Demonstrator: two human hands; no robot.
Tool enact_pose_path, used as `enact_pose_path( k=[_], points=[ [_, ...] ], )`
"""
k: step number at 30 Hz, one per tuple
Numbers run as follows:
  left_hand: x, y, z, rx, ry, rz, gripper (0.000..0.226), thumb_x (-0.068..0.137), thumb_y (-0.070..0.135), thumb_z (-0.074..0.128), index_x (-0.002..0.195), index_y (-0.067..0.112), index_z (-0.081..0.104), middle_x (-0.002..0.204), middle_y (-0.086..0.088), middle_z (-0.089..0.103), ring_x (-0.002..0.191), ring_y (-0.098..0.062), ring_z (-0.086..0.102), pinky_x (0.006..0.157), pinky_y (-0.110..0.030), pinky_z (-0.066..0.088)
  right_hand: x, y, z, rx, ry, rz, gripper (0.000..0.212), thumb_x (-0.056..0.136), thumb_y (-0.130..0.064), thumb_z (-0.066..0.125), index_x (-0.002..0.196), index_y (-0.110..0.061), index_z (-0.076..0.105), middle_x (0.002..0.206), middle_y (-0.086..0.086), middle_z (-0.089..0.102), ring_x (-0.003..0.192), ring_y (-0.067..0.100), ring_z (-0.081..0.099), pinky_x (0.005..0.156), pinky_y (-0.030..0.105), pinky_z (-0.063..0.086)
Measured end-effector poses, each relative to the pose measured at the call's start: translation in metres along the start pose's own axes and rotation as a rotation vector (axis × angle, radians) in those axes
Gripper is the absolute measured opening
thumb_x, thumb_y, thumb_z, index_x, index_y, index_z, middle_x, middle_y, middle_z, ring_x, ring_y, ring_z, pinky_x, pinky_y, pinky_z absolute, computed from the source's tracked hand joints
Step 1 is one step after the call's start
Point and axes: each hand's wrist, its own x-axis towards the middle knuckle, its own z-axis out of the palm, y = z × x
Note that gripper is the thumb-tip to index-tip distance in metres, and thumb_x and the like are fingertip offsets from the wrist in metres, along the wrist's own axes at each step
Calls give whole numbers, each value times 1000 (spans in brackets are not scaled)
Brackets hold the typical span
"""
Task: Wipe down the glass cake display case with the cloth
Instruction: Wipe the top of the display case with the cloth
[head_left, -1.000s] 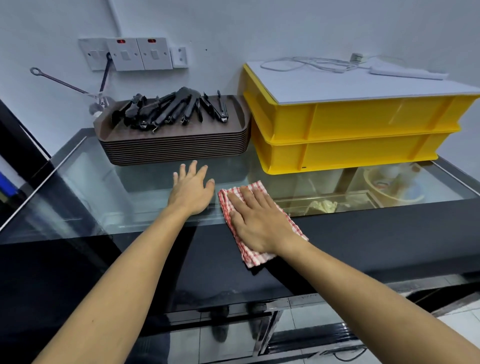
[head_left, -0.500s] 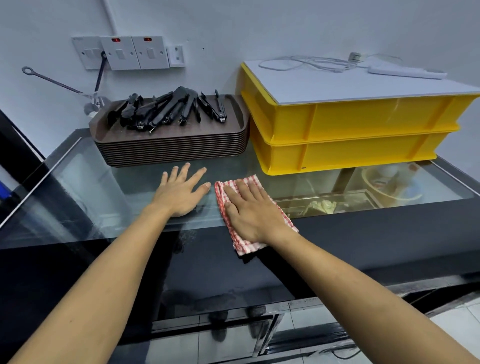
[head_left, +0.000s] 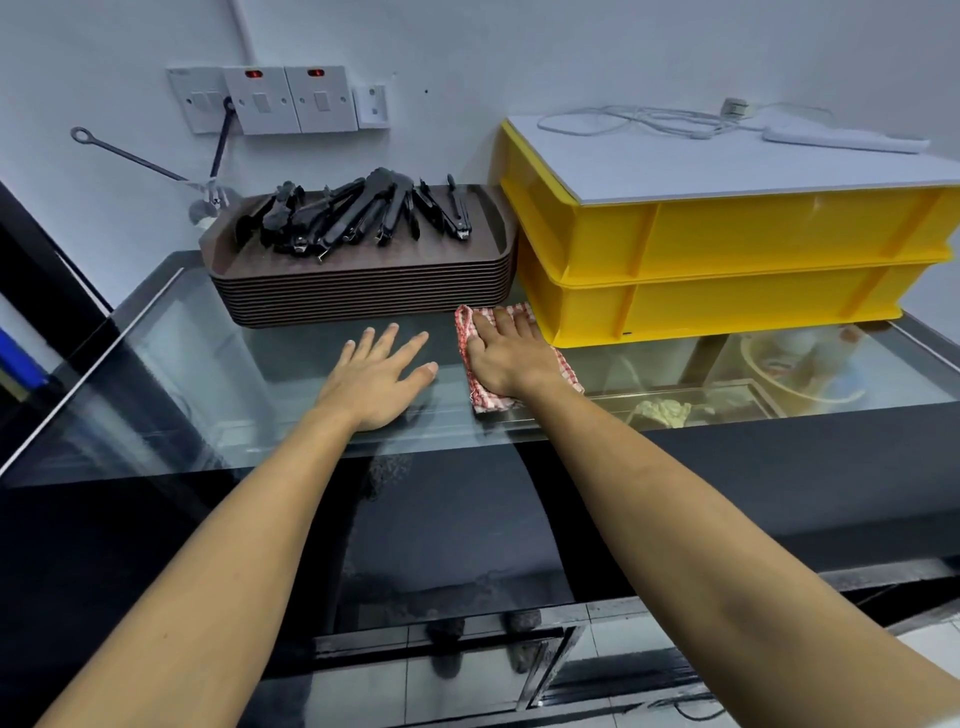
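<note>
The glass cake display case (head_left: 197, 374) spans the full width of the view; its glass top is horizontal and its front panel is dark. Two stacked yellow crates (head_left: 727, 270) stand on the right rear of the glass top, capped by a white board (head_left: 727, 161) carrying a white cable and a power strip. To their left, a stack of brown trays (head_left: 363, 291) rests on the glass, with black tongs (head_left: 358, 213) piled in the uppermost tray. Wall switches (head_left: 280, 98) are mounted above the trays.

The left hand (head_left: 376, 376) lies flat on the glass, fingers straight and spread, holding nothing. The right hand (head_left: 506, 353) presses flat, fingers extended, on the red-and-white checked cloth (head_left: 563, 371). The cloth lies on the glass top, between the tray stack and the lower crate, near both.
</note>
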Motion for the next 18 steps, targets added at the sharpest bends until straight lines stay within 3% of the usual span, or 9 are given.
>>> enact_pose_path(
  k=[5, 13, 15, 18],
  points=[
    [1, 3, 1, 5, 6, -7, 68, 101, 76, 17, 163, 51, 5, 175, 3, -6, 161, -24, -11, 130, -47, -7, -35, 7, 10, -4, 42, -38, 63, 109, -43, 14, 168, -22, 8, 175, 10, 2, 161, 31, -5, 130, 47, -4],
    [-2, 5, -1, -14, -4, -19, 61, 105, 66, 14, 163, 50, 4, 175, 3, -7, 161, -23, -12, 130, -46, -8, -6, -3, 3, -28, 7, -14, 63, 108, -42, 15, 168, -23, 7, 175, 13, 0, 161, 35, -4, 130, 48, -5],
    [-3, 4, -2, -37, -3, -16, 57, 108, 59, 13, 163, 50, 4, 175, 3, -6, 161, -23, -12, 130, -45, -8, -23, -9, 2, -44, -10, -83, 62, 109, -42, 13, 168, -23, 4, 175, 14, -2, 161, 34, -7, 130, 47, -8],
    [-3, 4, -2, -32, 3, -5, 55, 109, 56, 12, 163, 49, 3, 175, 2, -7, 161, -23, -12, 130, -45, -8, -94, -11, 12, -93, -19, -343, 63, 108, -47, 5, 167, -27, 0, 175, 6, -4, 161, 27, -13, 130, 43, -10]
  ],
)
